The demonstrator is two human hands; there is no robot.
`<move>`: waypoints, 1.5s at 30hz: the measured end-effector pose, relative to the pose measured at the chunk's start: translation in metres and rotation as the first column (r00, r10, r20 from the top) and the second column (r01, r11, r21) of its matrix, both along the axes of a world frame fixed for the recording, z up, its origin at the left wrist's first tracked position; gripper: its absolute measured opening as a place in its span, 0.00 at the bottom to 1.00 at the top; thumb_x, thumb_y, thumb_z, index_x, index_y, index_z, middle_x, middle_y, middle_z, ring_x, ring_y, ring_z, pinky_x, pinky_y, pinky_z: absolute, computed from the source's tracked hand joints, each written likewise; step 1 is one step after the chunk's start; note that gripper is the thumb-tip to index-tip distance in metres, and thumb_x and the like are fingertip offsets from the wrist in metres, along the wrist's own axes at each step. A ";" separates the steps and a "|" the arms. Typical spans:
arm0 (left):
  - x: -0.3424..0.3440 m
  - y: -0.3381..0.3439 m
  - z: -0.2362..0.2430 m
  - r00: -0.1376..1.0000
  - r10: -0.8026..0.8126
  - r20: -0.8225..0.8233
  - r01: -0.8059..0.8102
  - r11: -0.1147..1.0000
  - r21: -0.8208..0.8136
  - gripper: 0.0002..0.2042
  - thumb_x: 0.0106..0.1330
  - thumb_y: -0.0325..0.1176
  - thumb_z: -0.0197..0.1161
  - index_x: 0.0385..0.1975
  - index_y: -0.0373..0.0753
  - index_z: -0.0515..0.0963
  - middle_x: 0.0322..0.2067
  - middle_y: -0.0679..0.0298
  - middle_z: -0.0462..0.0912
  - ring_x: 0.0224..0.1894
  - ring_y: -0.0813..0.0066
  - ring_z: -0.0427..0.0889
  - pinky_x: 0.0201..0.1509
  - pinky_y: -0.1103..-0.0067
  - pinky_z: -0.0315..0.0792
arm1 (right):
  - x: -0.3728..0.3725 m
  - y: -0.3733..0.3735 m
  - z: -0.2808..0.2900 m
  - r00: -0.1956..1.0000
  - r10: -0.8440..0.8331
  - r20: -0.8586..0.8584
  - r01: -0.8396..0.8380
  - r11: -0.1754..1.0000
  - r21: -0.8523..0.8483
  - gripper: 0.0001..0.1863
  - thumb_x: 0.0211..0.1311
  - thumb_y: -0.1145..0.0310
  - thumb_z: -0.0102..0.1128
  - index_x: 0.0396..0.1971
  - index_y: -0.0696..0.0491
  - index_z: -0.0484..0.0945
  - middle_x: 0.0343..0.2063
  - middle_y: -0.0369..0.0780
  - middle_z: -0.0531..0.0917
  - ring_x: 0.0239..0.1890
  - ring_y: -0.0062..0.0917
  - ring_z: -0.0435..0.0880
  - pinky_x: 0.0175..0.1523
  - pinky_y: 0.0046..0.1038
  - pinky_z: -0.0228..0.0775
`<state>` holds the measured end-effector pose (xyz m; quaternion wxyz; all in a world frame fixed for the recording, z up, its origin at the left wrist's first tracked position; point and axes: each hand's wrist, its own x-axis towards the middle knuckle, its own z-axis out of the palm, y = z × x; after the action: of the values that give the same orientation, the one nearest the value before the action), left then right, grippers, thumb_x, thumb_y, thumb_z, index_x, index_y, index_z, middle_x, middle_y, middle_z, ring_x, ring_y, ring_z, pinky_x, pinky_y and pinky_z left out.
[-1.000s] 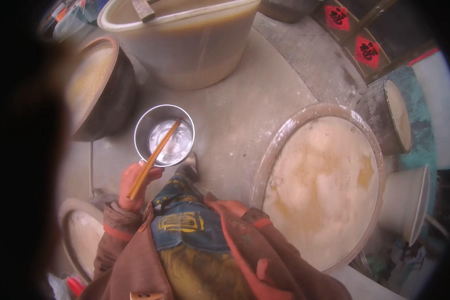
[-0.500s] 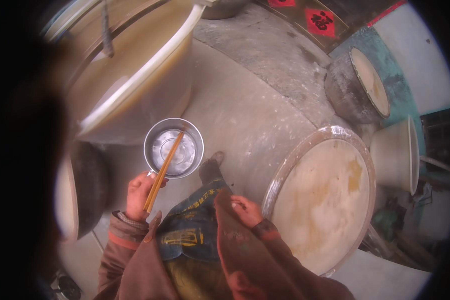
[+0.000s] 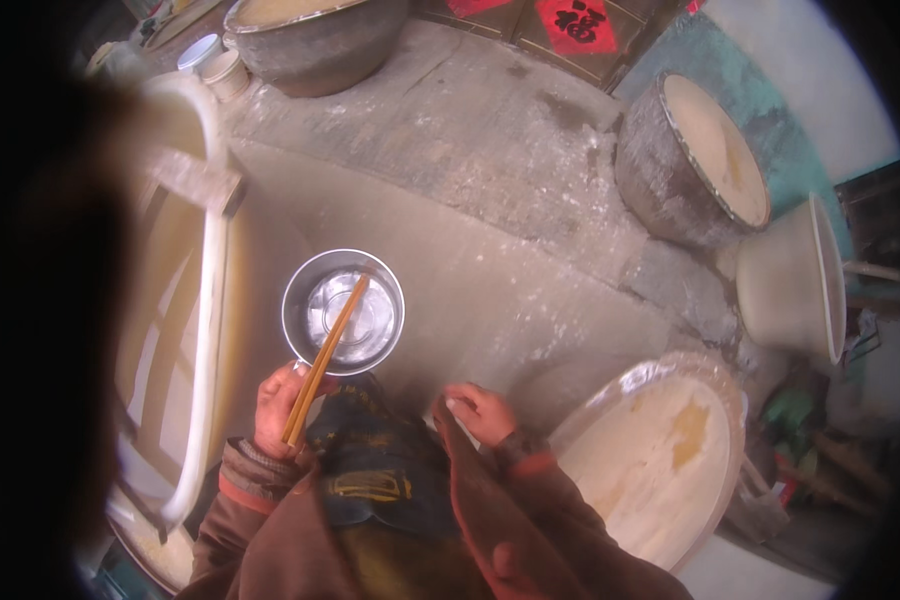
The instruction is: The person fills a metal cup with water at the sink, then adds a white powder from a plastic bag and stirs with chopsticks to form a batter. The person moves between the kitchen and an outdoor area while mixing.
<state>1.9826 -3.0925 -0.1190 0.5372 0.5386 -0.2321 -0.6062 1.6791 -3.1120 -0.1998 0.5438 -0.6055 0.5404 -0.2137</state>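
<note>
Holding a pot (image 3: 320, 300) and chopsticks (image 3: 324, 365) slanting into it is the left grip (image 3: 276, 408); the right grip (image 3: 484, 413) pinches cloth (image 3: 475, 490).

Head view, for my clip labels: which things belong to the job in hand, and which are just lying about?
Seemingly in use: metal cup, chopsticks (left hand).
Seemingly just about, untouched: pale flared basin, dark vats, red paper.

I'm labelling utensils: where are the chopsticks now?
In the head view, left of centre: the chopsticks slant across the metal pot's near rim, lower ends by the left hand.
</note>
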 end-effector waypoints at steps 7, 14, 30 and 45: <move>-0.035 -0.192 0.003 0.999 0.014 -0.033 -0.014 1.000 0.018 0.12 0.70 0.35 0.53 0.36 0.31 0.78 0.34 0.57 0.83 0.37 0.68 0.83 0.48 0.70 0.77 | -0.013 -0.255 0.028 0.999 0.052 -0.008 -0.053 0.991 -0.121 0.15 0.63 0.66 0.58 0.48 0.54 0.77 0.41 0.42 0.84 0.42 0.27 0.83 0.48 0.26 0.74; -0.052 -0.392 0.019 0.997 0.081 0.014 -0.081 0.997 -0.004 0.11 0.68 0.34 0.55 0.34 0.31 0.78 0.30 0.59 0.82 0.36 0.71 0.81 0.48 0.75 0.75 | -0.077 -0.427 0.049 0.997 -0.013 -0.071 0.011 1.000 -0.027 0.15 0.63 0.66 0.58 0.48 0.54 0.77 0.41 0.42 0.84 0.44 0.25 0.83 0.50 0.26 0.74; -0.187 -0.801 0.064 0.994 0.025 0.105 -0.009 0.988 -0.152 0.16 0.71 0.45 0.50 0.32 0.36 0.71 0.42 0.50 0.78 0.46 0.54 0.81 0.53 0.60 0.74 | -0.329 -0.844 0.054 0.954 -0.172 -0.246 0.169 0.985 -0.034 0.15 0.61 0.63 0.60 0.47 0.49 0.78 0.38 0.39 0.85 0.37 0.25 0.83 0.46 0.26 0.74; -0.223 -1.107 0.056 0.976 0.173 0.130 -0.162 0.983 -0.089 0.20 0.70 0.41 0.50 0.37 0.23 0.76 0.33 0.48 0.82 0.38 0.62 0.83 0.47 0.71 0.78 | -0.251 -1.344 0.133 0.971 0.228 -0.066 -0.236 0.896 -0.377 0.20 0.60 0.66 0.60 0.52 0.51 0.74 0.41 0.41 0.83 0.40 0.26 0.83 0.46 0.30 0.74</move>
<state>1.7592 -4.1995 -0.0633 0.5898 0.5752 -0.2458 -0.5108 1.4281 -4.4564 -0.0671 0.4314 -0.7620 0.4176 -0.2426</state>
